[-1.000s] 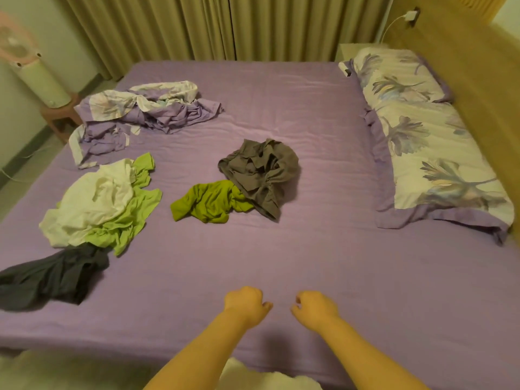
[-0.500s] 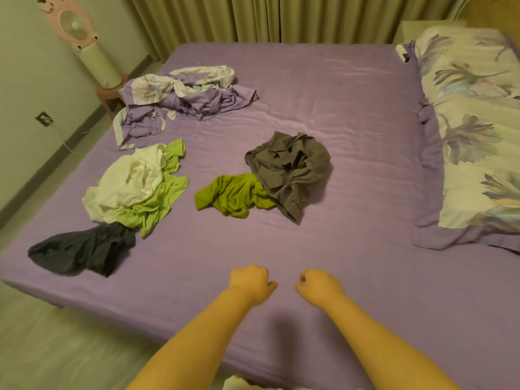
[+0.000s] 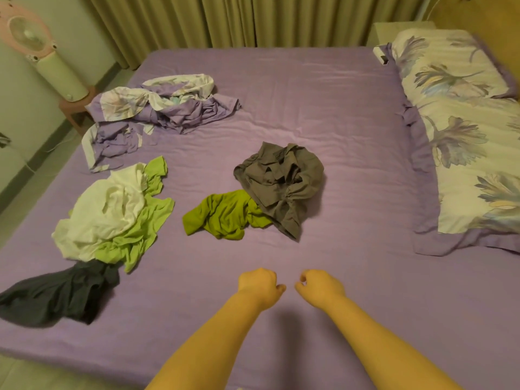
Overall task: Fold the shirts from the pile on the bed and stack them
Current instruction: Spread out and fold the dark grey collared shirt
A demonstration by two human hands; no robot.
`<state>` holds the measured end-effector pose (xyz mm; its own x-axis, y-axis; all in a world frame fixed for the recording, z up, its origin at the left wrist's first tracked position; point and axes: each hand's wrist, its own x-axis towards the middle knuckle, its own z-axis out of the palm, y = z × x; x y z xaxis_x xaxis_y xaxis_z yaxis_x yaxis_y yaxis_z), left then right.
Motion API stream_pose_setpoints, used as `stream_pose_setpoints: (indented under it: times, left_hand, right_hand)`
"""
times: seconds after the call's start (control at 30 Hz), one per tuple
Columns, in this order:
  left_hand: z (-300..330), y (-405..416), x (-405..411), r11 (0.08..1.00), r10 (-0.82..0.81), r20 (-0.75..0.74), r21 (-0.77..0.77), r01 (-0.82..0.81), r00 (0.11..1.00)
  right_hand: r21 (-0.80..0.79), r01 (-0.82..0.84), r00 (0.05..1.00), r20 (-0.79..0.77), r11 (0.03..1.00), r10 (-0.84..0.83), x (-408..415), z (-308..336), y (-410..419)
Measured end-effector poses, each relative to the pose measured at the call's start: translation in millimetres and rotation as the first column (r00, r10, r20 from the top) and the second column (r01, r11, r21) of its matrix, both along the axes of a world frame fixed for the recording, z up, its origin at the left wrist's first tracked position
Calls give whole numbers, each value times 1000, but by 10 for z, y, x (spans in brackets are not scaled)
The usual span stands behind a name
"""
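Hands: left hand (image 3: 260, 285) and right hand (image 3: 319, 285) are hovering over the near part of the bed (image 3: 323, 130), fingers curled into loose fists, clasping nothing.
Shirts: all lying crumpled, none folded yet. Grey shirt (image 3: 280, 181) is overlapping the olive-green shirt (image 3: 225, 215) mid-bed; white shirt (image 3: 107, 206) is sitting on a lime shirt (image 3: 146, 229) at left, dark shirt (image 3: 59, 294) touching their near edge.
Handling: probably light, limp, non-slippery cloth; it is likely going to sag and bunch when lifted.
Hold: judging best to pinch shoulders or hem corners, then shake flat.
Other: rumpled bedding (image 3: 157, 111) and pillows (image 3: 464, 130) are lying well apart.
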<state>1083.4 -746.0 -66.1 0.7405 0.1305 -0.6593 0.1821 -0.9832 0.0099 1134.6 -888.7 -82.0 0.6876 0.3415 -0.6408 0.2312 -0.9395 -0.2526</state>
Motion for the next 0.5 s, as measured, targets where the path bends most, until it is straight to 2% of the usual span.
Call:
stream_pose_setpoints:
  times: [0.17,0.37,0.5]
  left_hand:
    - [-136,376,366,998,-33,30,-54,34,999]
    - [-174,897,1060,974,-41,107,-217,63,993]
    - [-271,1178,1555,955,30,165,-294,20,986]
  right_hand:
    - [29,124,992,8,992,-125,275,-30,279]
    - [141,261,960,61,955,-271,990,-8,578]
    - [195,271,944,137,943,-300,1566,-35,801]
